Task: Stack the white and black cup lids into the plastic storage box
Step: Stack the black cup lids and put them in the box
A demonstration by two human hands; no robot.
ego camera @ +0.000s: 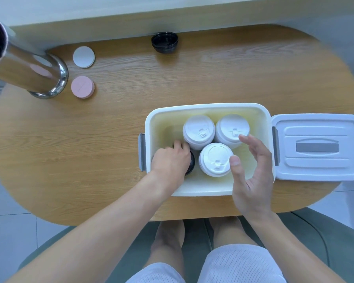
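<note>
Placement underway: left hand (173,158) curls its fingers over black lids (190,162) low inside the storage box (208,108), beside three white lid stacks (216,159). Right hand (251,170) hovers open, empty. Another black stack (164,42), well beyond the fingertips, likely needs fetching next.

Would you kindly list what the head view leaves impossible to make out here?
- Black lids in the storage box: mostly hidden under the left hand; count unknowable.
- Left hand's fingers: curled out of sight, so its grip is unclear.
- Metal cylinder: top cut off by the left edge.
- Pink disc: its marking is too small.
</note>
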